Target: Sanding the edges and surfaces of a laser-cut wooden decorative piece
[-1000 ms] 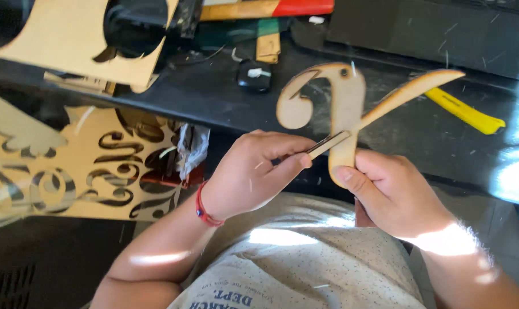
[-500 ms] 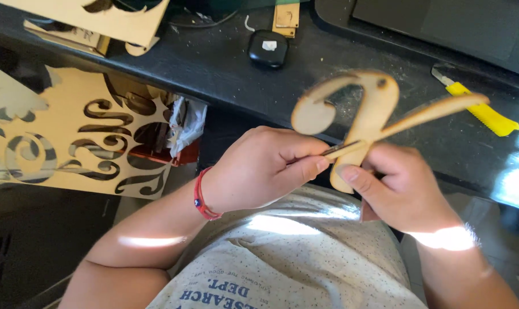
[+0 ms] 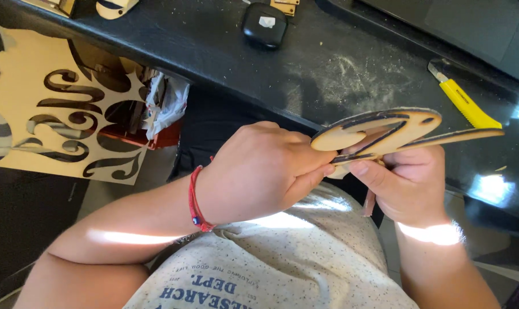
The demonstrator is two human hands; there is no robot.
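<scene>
Holding a flat wooden cutout [image 3: 385, 129] nearly level above the lap, just off the front edge of the black bench [image 3: 339, 74]. Right hand [image 3: 408, 189] closed on the cutout's lower stem, thumb pressing on top, fingers wrapping beneath. Left hand [image 3: 259, 171] closed too, fingertips meeting the cutout's left end beside the right thumb, seemingly pinching something thin against its dark edge; too hidden for telling what. Doing this well, judging from the grip: keeping the right hand firm and steady, working the edge in short light strokes, not bending the thin arm reaching rightward. Lying on the bench behind: a yellow knife [image 3: 462, 103] toward the right end, a small black case [image 3: 264, 26] near the back. Leaning below the bench's left end: a scrollwork wooden panel [image 3: 53, 114].
</scene>
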